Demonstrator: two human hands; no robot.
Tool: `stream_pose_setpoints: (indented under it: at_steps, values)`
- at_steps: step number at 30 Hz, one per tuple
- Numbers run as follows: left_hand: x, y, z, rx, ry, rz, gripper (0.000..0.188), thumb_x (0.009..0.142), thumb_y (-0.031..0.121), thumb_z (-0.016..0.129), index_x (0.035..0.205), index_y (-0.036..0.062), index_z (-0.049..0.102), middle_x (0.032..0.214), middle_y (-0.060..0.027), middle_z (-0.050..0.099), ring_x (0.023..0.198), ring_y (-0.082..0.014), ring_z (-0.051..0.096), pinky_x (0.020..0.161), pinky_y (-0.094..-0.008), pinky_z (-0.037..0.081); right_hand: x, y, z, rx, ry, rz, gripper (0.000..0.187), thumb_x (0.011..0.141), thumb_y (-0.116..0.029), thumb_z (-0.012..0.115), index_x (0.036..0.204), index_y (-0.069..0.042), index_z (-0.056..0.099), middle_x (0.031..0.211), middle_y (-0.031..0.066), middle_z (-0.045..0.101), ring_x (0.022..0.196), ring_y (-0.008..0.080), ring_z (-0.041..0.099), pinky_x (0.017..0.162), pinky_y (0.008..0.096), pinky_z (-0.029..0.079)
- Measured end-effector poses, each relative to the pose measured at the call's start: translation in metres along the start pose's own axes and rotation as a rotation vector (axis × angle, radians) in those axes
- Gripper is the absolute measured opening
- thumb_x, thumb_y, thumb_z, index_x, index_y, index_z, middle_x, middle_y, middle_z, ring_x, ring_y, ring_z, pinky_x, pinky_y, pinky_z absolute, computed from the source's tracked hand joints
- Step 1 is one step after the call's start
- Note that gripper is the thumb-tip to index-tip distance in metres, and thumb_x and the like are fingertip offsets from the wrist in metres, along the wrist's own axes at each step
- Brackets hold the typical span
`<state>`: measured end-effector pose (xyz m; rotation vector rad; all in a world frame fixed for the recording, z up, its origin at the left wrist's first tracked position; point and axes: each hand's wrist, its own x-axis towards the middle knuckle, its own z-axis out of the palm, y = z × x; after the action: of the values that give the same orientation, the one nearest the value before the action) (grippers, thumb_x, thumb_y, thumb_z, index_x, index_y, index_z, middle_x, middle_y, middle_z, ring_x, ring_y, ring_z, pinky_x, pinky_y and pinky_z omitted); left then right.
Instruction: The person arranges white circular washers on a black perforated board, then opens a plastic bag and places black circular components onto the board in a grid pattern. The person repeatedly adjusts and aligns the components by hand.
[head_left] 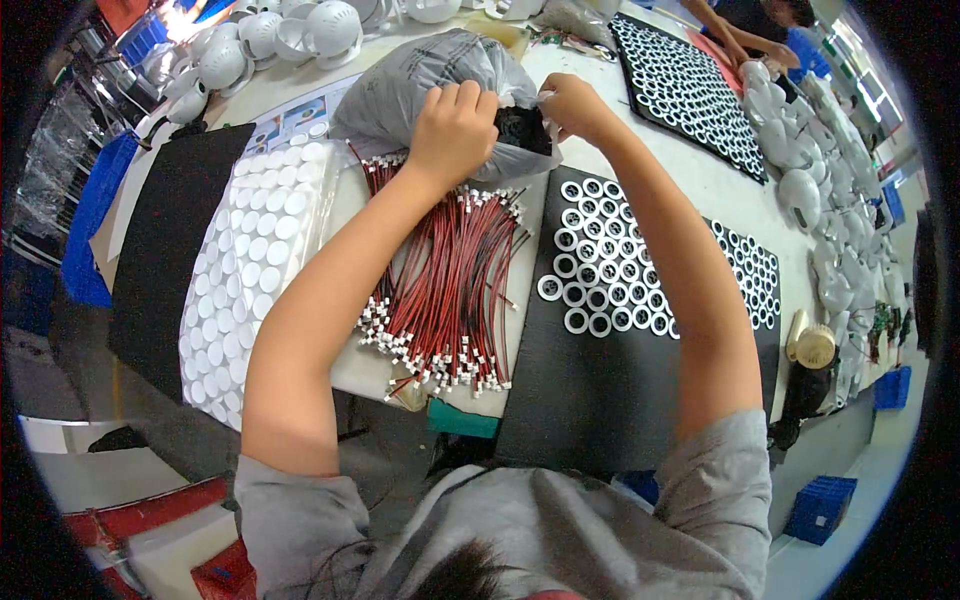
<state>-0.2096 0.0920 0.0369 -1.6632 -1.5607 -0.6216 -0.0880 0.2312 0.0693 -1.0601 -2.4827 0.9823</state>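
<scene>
Left hand [455, 130] grips the film of a grey plastic bag [395, 95] near its mouth, fingers curled over, while the right hand [572, 108] pinches the rim across from it. From left to right on the desk [745, 200], white discs [266, 222] lie in rows by the left forearm; next, red and black wires [450, 280] with white plugs lie in a heap on the near side of the bag. At the bag's mouth, facing right, a black filling [522, 128] shows, too dark to make out. Farther right, white rings [587, 251] sit on a black mat [610, 400], partly hidden by the right forearm. The step in hand seems to be spreading the mouth; the next move calls for a firm hold on the rim, since soft film could fold shut.
</scene>
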Motion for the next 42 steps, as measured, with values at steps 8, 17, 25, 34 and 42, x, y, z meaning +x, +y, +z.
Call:
stream_pose_setpoints:
  at_steps: [8, 17, 25, 34, 42]
  values:
    - [0.008, -0.018, 0.010, -0.011, 0.066, 0.064, 0.016, 0.061, 0.013, 0.054, 0.073, 0.0079, 0.045, 0.073, -0.0082, 0.045, 0.071, -0.0255, 0.049, 0.063, -0.0373, 0.037, -0.035, 0.005, 0.006, 0.004, 0.161, -0.176, 0.043, 0.071, -0.017, 0.059, 0.104, 0.004, 0.045, 0.089, 0.0283, 0.058, 0.086, 0.0415, 0.056, 0.079, 0.0413, 0.045]
    - [0.007, -0.058, 0.016, 0.077, 0.040, 0.096, 0.018, 0.061, 0.012, 0.056, 0.074, 0.0084, 0.045, 0.074, -0.0076, 0.046, 0.072, -0.0251, 0.049, 0.064, -0.0364, 0.038, -0.029, -0.003, 0.047, -0.038, 0.307, -0.348, 0.053, 0.067, -0.010, 0.063, 0.111, 0.001, 0.037, 0.094, 0.0268, 0.052, 0.091, 0.0427, 0.052, 0.080, 0.0450, 0.043]
    - [-0.015, -0.012, -0.025, 0.053, -0.143, -0.063, 0.033, 0.061, 0.016, 0.059, 0.090, 0.0052, 0.048, 0.089, -0.0123, 0.048, 0.086, -0.0271, 0.048, 0.072, -0.0373, 0.037, -0.066, -0.004, 0.058, -0.105, 0.287, -0.392, 0.063, 0.064, -0.005, 0.064, 0.118, -0.002, 0.031, 0.103, 0.0255, 0.046, 0.087, 0.0424, 0.053, 0.074, 0.0456, 0.046]
    - [-0.004, 0.022, -0.011, -0.426, -0.128, -0.058, 0.022, 0.070, 0.001, 0.049, 0.091, -0.0023, 0.048, 0.094, -0.0184, 0.048, 0.092, -0.0351, 0.046, 0.083, -0.0391, 0.039, -0.052, 0.012, 0.076, -0.331, 0.560, -0.671, 0.026, 0.068, -0.005, 0.053, 0.093, 0.000, 0.049, 0.093, 0.0184, 0.047, 0.086, 0.0345, 0.045, 0.078, 0.0394, 0.039]
    - [-0.013, 0.018, 0.010, -0.099, -0.141, -0.095, 0.020, 0.075, 0.009, 0.052, 0.092, -0.0017, 0.049, 0.092, -0.0164, 0.049, 0.090, -0.0314, 0.049, 0.081, -0.0394, 0.041, -0.051, 0.001, 0.071, -0.354, 0.385, -0.522, 0.026, 0.069, -0.002, 0.053, 0.092, 0.005, 0.046, 0.094, 0.0231, 0.047, 0.085, 0.0378, 0.049, 0.073, 0.0410, 0.046]
